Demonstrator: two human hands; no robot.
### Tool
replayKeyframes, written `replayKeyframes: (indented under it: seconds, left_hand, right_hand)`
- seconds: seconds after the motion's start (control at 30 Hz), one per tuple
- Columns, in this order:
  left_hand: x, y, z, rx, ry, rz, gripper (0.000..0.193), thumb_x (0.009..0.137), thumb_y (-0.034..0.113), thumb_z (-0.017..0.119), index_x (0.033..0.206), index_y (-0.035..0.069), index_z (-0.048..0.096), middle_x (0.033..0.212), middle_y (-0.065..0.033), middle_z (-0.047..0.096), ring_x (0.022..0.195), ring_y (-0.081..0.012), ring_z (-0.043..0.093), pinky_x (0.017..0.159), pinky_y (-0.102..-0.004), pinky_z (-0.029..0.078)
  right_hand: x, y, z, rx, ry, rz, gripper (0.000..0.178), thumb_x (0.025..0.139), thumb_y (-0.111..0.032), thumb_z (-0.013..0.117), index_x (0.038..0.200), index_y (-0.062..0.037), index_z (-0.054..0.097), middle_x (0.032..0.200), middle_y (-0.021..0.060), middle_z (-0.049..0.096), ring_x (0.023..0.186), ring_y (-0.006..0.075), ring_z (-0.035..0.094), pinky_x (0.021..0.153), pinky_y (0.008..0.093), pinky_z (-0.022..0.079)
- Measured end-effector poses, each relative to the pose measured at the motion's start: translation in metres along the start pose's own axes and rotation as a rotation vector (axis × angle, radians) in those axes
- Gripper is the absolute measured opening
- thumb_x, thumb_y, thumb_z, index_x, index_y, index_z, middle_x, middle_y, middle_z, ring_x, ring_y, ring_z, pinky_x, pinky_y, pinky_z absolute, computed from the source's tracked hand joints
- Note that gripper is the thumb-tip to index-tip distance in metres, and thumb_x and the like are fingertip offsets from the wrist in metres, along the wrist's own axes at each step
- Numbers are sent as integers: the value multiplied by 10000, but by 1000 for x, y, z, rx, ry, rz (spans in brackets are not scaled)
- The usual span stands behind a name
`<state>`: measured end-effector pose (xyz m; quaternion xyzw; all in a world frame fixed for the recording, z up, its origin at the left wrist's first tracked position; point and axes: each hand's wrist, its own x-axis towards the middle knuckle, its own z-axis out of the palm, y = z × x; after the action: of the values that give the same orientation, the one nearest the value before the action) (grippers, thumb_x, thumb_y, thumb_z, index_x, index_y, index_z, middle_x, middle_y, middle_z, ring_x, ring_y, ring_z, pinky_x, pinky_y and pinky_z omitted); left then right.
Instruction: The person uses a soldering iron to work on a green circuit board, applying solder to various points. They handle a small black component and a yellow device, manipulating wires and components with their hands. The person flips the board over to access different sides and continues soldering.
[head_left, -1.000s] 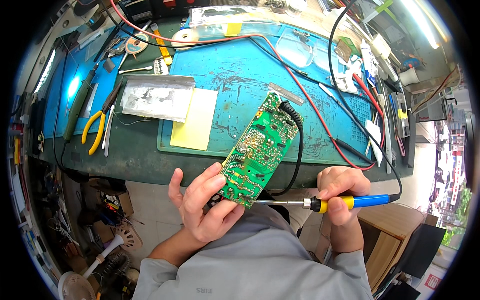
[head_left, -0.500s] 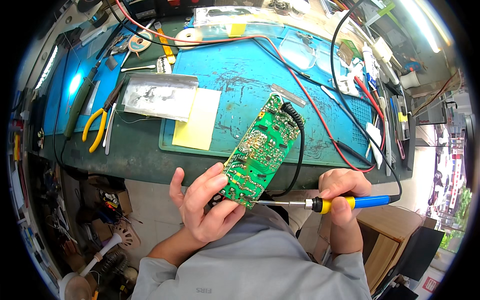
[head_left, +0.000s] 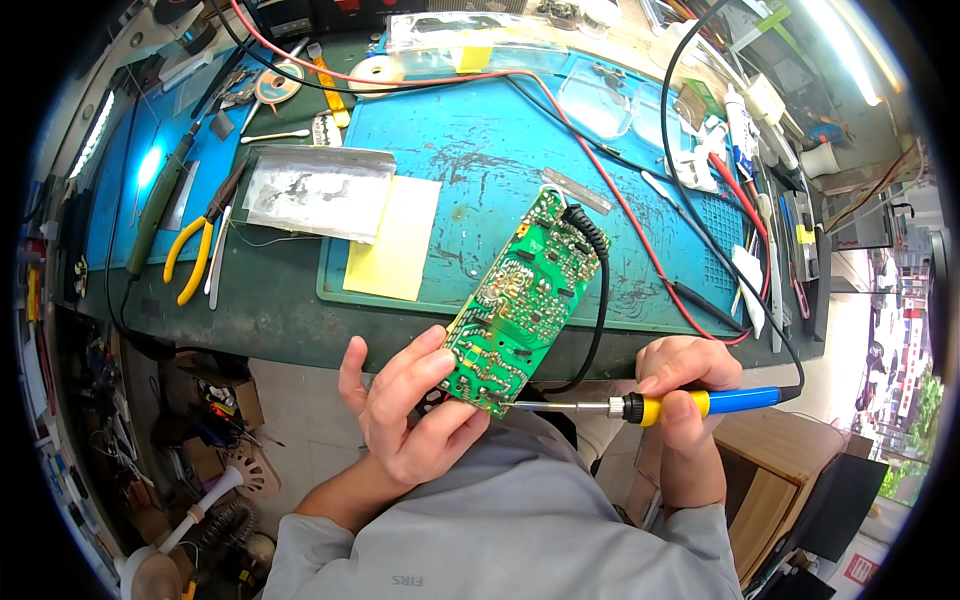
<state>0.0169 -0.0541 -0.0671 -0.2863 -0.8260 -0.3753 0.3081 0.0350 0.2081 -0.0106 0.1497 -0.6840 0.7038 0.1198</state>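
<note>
My left hand grips the lower left end of a green circuit board, fingers along its edge and partly behind it. The board is tilted, solder side facing up, its far end over the blue mat. A black cable with a ribbed sleeve leaves the board's upper right and curves down behind it. In my right hand is a soldering iron with a yellow and blue handle. Its metal tip points left and meets the board's near lower corner; exact contact is too small to make out.
A blue work mat covers the bench. To the left lie a metal tray, yellow sticky notes, yellow-handled pliers and a green-handled tool. A red wire and the iron's black cord cross the right side.
</note>
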Motion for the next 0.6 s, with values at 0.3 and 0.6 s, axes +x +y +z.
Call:
replayKeyframes:
  seconds: [0.3,0.6]
  left_hand:
    - [0,-1,0,6,3,3,301,707,106,845,911,165,632,1249,-72,608,1082,-288,717,1210,-577,230]
    - [0,-1,-1,17,-5,8,291,726,119,843,911,156,622,1237,-69,612,1089,-285,715,1207,-587,234]
  right_hand:
    - [3,-2,-1,5,-32,4,127,835,-89,705,847,33,675,709,136,708,516,155,567,495,279,455]
    - [6,-4,-3,3,-39,72,113,829,-80,704,848,29,677,726,124,705,538,141,568,499,268,443]
